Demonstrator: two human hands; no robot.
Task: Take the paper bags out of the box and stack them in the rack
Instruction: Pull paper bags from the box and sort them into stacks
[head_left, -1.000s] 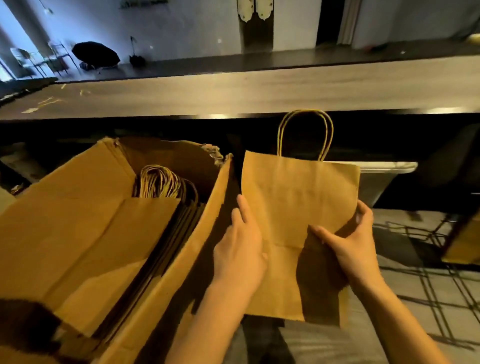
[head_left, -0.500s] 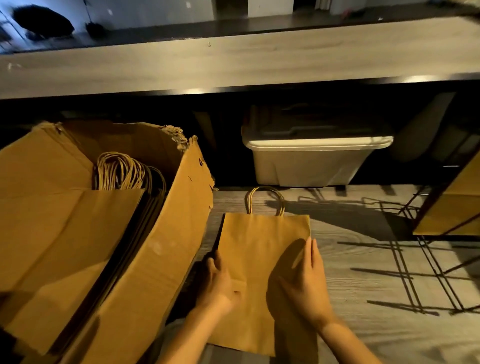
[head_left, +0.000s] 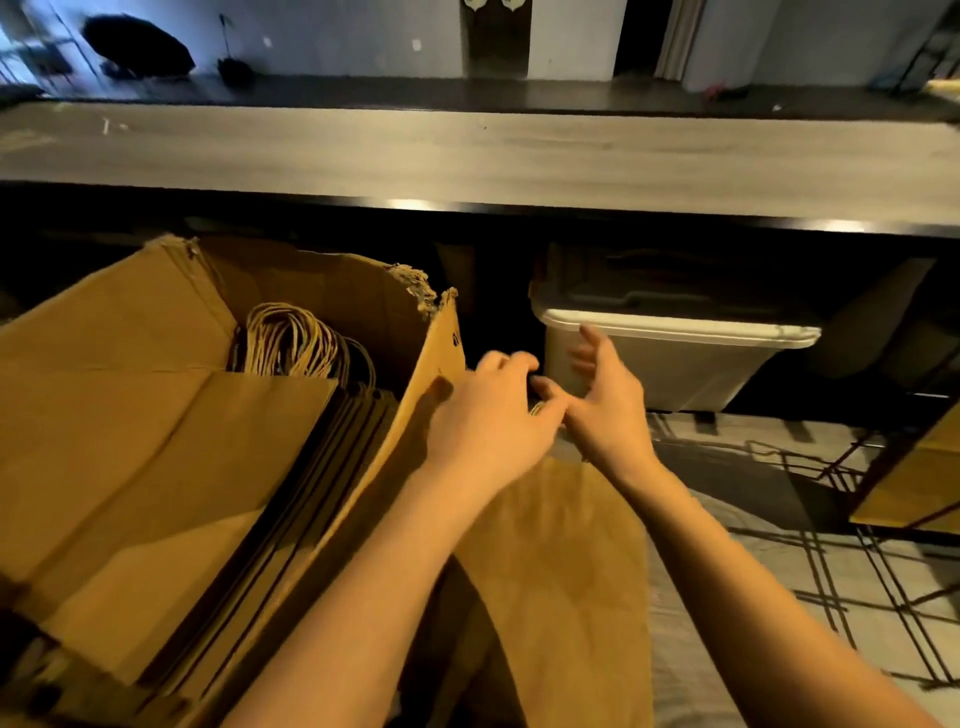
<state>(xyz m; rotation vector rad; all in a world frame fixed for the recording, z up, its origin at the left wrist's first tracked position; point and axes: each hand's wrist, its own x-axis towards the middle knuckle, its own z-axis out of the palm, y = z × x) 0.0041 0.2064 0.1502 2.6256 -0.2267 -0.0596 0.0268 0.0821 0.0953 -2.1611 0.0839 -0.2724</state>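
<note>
One brown paper bag (head_left: 566, 571) lies flat on the grey floor between my forearms, just right of the cardboard box (head_left: 415, 415). Both hands are at its far top edge. My left hand (head_left: 488, 410) has its fingers curled over the bag's twisted handle (head_left: 537, 408), of which only a sliver shows. My right hand (head_left: 605, 400) is beside it with fingers spread and relaxed, its thumb reaching toward the same spot. The box holds a stack of paper bags (head_left: 197, 467) standing on edge, handles (head_left: 291, 343) up. The dark wire rack (head_left: 878, 467) stands at the right edge.
A white plastic bin (head_left: 675, 364) sits under the long wooden counter (head_left: 467, 156), straight beyond my hands. A brown sheet or bag (head_left: 924, 483) lies on the rack. Wire shadows cross the floor (head_left: 779, 571) on the right.
The bag went from held upright to lying flat on the floor. My hands slid from its middle up to its top edge and handle, and the view tilted up.
</note>
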